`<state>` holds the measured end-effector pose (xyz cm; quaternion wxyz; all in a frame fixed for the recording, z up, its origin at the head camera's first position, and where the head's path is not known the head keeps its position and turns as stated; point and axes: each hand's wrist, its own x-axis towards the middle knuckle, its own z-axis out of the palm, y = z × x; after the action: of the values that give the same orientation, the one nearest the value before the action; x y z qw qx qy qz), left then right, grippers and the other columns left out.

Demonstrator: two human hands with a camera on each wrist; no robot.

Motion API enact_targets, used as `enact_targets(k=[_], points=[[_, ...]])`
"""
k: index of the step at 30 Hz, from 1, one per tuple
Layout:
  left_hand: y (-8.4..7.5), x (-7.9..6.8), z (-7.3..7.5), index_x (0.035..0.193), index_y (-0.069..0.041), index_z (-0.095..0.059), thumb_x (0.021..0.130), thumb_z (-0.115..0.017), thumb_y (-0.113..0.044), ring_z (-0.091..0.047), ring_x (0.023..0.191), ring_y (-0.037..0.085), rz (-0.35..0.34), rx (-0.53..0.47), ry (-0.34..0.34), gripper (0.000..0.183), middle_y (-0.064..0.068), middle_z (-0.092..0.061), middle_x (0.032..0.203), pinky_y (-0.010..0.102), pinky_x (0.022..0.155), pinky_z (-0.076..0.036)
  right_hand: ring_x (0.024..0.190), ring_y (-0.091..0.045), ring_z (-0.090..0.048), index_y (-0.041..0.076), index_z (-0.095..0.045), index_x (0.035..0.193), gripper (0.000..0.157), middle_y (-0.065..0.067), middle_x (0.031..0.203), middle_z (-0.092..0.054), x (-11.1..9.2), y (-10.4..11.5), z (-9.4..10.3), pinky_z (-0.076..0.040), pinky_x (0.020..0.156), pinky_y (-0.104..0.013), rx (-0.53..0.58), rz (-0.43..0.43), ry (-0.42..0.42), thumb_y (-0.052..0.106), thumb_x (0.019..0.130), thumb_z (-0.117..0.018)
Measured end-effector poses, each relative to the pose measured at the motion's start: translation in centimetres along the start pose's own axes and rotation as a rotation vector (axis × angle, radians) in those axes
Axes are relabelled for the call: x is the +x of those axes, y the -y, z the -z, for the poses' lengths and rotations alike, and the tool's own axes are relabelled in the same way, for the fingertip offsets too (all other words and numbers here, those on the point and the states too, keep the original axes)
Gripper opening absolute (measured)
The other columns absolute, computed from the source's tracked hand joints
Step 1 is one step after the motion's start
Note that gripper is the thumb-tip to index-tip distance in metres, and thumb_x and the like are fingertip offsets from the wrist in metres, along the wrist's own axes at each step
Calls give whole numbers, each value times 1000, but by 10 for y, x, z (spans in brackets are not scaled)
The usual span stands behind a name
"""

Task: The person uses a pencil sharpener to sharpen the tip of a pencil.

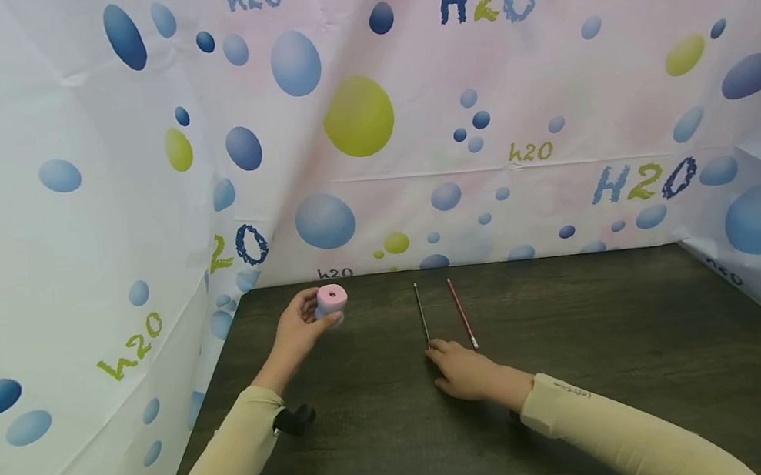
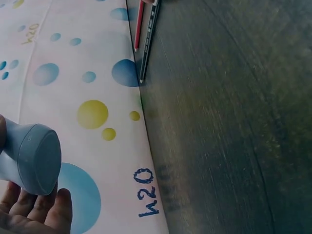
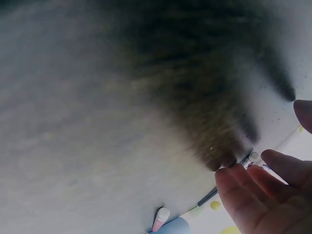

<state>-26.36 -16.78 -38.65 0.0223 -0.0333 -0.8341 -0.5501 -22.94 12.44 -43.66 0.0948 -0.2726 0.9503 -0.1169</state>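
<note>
My left hand (image 1: 298, 325) grips a small pencil sharpener (image 1: 333, 298) with a pink top and a pale blue body, held up over the table's far left. A dark hole shows in its pink top. In the left wrist view the sharpener's rounded blue end (image 2: 41, 158) faces the camera, with fingers below it. My right hand (image 1: 464, 369) is low over the table, fingertips right at the near end of a black pencil (image 1: 421, 311), thumb apart from the fingers. Fingers (image 3: 243, 200) partly hide this pencil in the right wrist view. Just right of it lies a red pencil (image 1: 461, 312) with a white end.
Both pencils lie on a dark wood-grain table (image 1: 605, 322), pointing away from me. A white sheet (image 1: 403, 189) printed with coloured dots and "H2O" hangs behind the table and along both sides. A black strap piece (image 1: 295, 420) sticks out at the left wrist.
</note>
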Motion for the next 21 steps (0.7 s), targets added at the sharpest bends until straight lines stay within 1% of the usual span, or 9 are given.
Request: enact_targets(k=[3,8,14,17,21], points=[[1,7,-2,149,4,-41,94,-72,-12,-43,148,42,3,-13,-1,65,29,-45,155,51,124,-34,139,-44,-50,-7,-53,142,51,-26,154,-46,0,0,-1,-48,110,-54,5,-7,0,14,98,-69],[3,18,-4,149,5,-39,93,-73,-11,-42,148,43,6,-8,2,66,30,-43,155,50,124,-35,138,-43,-50,-7,-53,142,51,-26,153,-46,0,1,-1,-48,110,-54,1,-14,-5,14,97,-69],[8,29,-8,149,6,-36,95,-71,-10,-38,150,44,21,-6,0,66,30,-39,157,50,124,-34,138,-43,-51,-7,-54,141,51,-25,153,-48,1,2,-1,-47,111,-53,-10,-9,-9,15,97,-69],[11,33,-10,149,8,-34,96,-69,-7,-36,150,45,13,-15,-14,66,32,-37,158,51,125,-32,139,-43,-51,-6,-53,142,51,-25,153,-47,1,2,-1,-47,112,-53,-13,-10,-5,15,97,-69],[16,40,-16,150,10,-29,96,-67,-4,-33,151,46,6,-51,-45,67,34,-33,160,53,126,-30,139,-43,-51,-6,-54,142,51,-25,153,-47,1,2,0,-47,112,-53,-17,-14,2,15,98,-69]])
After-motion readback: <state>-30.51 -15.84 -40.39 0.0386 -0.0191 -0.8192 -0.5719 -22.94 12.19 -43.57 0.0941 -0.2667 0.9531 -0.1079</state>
